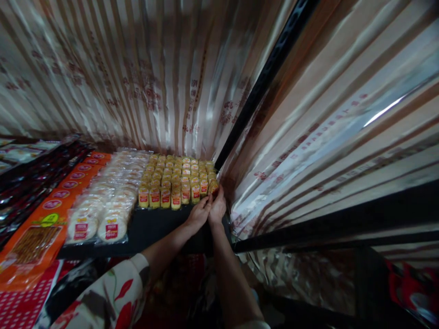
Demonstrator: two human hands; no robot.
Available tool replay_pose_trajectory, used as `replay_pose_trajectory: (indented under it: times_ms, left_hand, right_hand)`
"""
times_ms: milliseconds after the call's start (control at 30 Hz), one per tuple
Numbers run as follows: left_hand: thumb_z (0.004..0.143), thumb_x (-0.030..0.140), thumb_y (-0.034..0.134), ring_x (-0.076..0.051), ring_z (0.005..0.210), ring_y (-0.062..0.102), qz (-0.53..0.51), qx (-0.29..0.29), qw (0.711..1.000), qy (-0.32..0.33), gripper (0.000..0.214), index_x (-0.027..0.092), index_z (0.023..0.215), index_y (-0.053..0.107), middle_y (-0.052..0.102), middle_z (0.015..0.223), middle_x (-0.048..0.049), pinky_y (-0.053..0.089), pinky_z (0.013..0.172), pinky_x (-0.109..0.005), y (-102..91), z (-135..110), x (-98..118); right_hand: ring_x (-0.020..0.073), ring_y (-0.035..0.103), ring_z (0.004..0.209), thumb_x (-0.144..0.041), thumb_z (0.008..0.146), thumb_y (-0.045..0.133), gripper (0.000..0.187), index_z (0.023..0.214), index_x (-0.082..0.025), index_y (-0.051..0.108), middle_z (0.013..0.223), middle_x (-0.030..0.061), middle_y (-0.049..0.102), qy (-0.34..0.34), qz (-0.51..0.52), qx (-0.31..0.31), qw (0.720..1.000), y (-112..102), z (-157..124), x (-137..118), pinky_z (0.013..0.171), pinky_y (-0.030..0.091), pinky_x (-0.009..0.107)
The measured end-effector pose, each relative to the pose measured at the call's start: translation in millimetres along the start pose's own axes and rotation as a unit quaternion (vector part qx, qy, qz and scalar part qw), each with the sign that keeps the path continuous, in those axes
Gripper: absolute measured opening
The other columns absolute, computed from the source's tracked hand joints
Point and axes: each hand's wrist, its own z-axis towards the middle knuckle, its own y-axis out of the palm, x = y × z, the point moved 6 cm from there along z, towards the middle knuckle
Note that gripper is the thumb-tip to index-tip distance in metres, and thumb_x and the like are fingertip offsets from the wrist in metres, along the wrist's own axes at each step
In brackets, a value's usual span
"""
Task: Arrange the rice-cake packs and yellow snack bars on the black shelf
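Small yellow snack packets (176, 197) with red labels stand in tight rows on a dark shelf (151, 228). At the right end of the front row, a yellow snack packet (214, 186) is between my hands. My right hand (217, 210) is closed around its right side, against the corner. My left hand (199, 214) meets it from the left, fingers pressed together at the packet's lower edge. Dim light and the hands themselves hide part of this packet. Both forearms reach up from below.
Left of the yellow rows stand clear packs of round white crackers (111, 226), then an orange snack bag (58, 201) and dark shiny packs (37, 183). Striped printed plastic sheeting (154, 73) hangs behind and to the right. A black post (254, 100) rises at the shelf corner.
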Motion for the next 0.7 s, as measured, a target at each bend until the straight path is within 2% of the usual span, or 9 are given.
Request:
replay_pose_trajectory:
  times_ms: [167,400,567,700]
  left_hand:
    - [0.075,0.025,0.055,-0.023,0.115,0.052,0.019,0.002,1.0,-0.004,0.042,0.02,0.117,0.059,0.063,0.118,-0.0067,0.037,0.101,-0.033,-1.2,0,-3]
    - [0.076,0.022,0.052,-0.022,0.109,0.056,0.044,0.0,0.999,-0.006,0.042,0.016,0.118,0.058,0.062,0.118,-0.0087,0.039,0.099,-0.033,-1.7,-6,0]
    - [0.076,0.019,0.052,-0.022,0.105,0.058,0.051,0.008,0.999,-0.017,0.039,0.014,0.114,0.06,0.063,0.115,-0.0103,0.041,0.097,-0.033,-4.4,-11,2]
    - [0.076,0.017,0.052,-0.018,0.097,0.061,0.023,0.014,0.999,-0.026,0.034,0.016,0.109,0.061,0.066,0.107,-0.0071,0.045,0.091,-0.03,-7.3,-22,3]
  right_hand:
    - [0.0261,0.054,0.103,-0.039,0.081,0.044,0.057,0.133,-0.015,0.042,0.109,0.0137,0.061,-0.015,-0.015,-0.014,1.0,4,1,4,0.093,0.038,0.039]
    - [0.0252,0.053,0.107,-0.042,0.083,0.041,0.061,0.137,-0.014,0.036,0.121,0.0138,0.056,-0.036,-0.015,-0.029,0.999,10,1,11,0.095,0.038,0.039]
    - [0.0245,0.054,0.108,-0.04,0.083,0.04,0.059,0.136,-0.013,0.038,0.122,0.014,0.057,-0.042,-0.016,-0.026,0.999,13,1,12,0.094,0.039,0.038]
    - [0.0232,0.049,0.116,-0.039,0.082,0.042,0.065,0.14,-0.013,0.027,0.133,0.0136,0.048,-0.044,-0.009,-0.017,0.999,9,0,10,0.097,0.038,0.037]
